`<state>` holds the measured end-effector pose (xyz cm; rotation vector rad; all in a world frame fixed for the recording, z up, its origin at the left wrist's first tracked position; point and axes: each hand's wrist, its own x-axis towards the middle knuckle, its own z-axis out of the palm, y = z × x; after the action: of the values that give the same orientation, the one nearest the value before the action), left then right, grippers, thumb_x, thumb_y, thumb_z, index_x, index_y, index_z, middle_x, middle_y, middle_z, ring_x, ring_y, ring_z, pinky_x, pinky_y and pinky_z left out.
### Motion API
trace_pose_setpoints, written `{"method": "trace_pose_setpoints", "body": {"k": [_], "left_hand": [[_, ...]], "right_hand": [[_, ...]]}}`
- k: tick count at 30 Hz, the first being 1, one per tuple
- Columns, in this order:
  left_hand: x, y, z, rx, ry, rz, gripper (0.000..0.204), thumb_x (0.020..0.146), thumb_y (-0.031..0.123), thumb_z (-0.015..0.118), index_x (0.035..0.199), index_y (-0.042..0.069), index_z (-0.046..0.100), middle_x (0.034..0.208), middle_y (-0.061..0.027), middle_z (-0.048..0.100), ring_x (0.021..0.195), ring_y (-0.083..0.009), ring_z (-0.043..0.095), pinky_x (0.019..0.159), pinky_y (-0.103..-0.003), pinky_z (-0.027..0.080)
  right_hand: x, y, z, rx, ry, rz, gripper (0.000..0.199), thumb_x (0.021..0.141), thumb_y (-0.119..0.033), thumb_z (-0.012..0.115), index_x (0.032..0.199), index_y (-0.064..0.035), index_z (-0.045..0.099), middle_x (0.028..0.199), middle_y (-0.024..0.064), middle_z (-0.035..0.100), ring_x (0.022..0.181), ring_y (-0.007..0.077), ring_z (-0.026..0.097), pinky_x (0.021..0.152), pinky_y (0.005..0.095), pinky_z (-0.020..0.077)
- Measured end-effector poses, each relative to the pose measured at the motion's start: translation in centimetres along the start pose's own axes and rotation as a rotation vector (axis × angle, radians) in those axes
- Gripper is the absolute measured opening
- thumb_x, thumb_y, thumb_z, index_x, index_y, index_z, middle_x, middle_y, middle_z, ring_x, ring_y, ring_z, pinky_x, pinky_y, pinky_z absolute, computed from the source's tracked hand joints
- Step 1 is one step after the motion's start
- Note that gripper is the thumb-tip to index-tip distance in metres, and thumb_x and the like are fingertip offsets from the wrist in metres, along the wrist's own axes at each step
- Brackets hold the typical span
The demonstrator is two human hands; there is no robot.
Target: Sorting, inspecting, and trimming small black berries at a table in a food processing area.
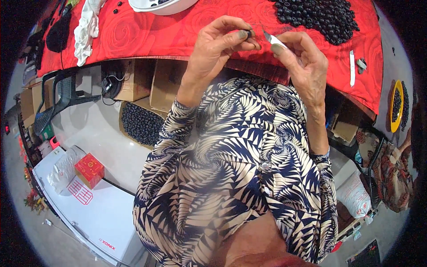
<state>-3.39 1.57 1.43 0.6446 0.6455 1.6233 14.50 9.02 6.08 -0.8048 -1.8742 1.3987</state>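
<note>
Between the thumb and fingers of my left hand (215, 46) is a small round black part (251, 33), mostly covered by the fingertips. My right hand (307, 60) pinches a small knife (271, 39) with a pointed blade and a white grip. Its tip points up and left, a short way from the black part and apart from it. Both hands are raised over the near edge of the table with the red rose-patterned cloth (164, 42). Beyond my right hand lies a heap of black ring-shaped parts (318, 20).
A white basin (164, 8) with a few black parts stands at the far side. White cloth (86, 31) lies at left, a white strip (352, 66) at right. Below left are a box of black parts (141, 124) and a red box (90, 170). A yellow tray (395, 107) sits far right.
</note>
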Motion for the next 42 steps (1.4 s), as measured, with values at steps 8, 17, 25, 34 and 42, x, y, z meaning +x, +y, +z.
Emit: {"method": "trace_pose_setpoints", "body": {"k": [8,17,25,34,42], "left_hand": [[0.1,-0.2,1.0,0.121,0.026,0.132,0.019,0.084,0.000,0.058,0.102,-0.002,0.055,0.096,-0.0137,0.062,0.083,-0.0204,0.063,0.075,-0.031,0.053],[-0.3,-1.2,0.9,-0.091,0.015,0.091,0.021,0.080,-0.004,0.059,0.101,-0.001,0.056,0.101,-0.0120,0.060,0.095,-0.0190,0.059,0.085,-0.031,0.049],[-0.6,-1.3,1.3,-0.110,0.062,0.068,0.024,0.078,-0.004,0.062,0.101,-0.002,0.057,0.101,-0.0121,0.060,0.094,-0.0189,0.059,0.086,-0.030,0.048],[-0.7,-1.6,1.1,-0.100,0.033,0.094,0.023,0.079,-0.005,0.061,0.101,-0.002,0.056,0.100,-0.0128,0.060,0.094,-0.0191,0.059,0.087,-0.031,0.048],[-0.4,-1.6,1.1,-0.094,0.040,0.106,0.023,0.079,-0.006,0.059,0.101,-0.003,0.056,0.101,-0.0132,0.060,0.094,-0.0191,0.059,0.086,-0.031,0.048]], "right_hand": [[-0.6,-0.8,-0.2,-0.141,0.002,-0.094,0.019,0.078,-0.011,0.067,0.091,0.0004,0.059,0.076,0.0088,0.064,0.071,0.0135,0.063,0.062,0.0261,0.0499],[-0.7,-1.2,0.2,-0.235,-0.042,-0.233,0.020,0.075,-0.008,0.068,0.091,0.0007,0.058,0.076,0.0131,0.065,0.069,0.0203,0.066,0.060,0.0291,0.0513],[-0.7,-1.3,0.4,-0.245,-0.024,-0.268,0.018,0.075,-0.006,0.068,0.089,-0.0001,0.059,0.074,0.0123,0.064,0.066,0.0218,0.065,0.057,0.0301,0.0506],[-0.7,-1.1,0.6,-0.269,-0.037,-0.269,0.019,0.075,-0.007,0.069,0.089,0.0000,0.059,0.076,0.0127,0.064,0.068,0.0227,0.066,0.060,0.0305,0.0511],[-0.6,-1.1,0.4,-0.270,-0.041,-0.264,0.019,0.075,-0.007,0.069,0.090,-0.0002,0.059,0.076,0.0127,0.065,0.069,0.0224,0.066,0.060,0.0305,0.0516]]}}
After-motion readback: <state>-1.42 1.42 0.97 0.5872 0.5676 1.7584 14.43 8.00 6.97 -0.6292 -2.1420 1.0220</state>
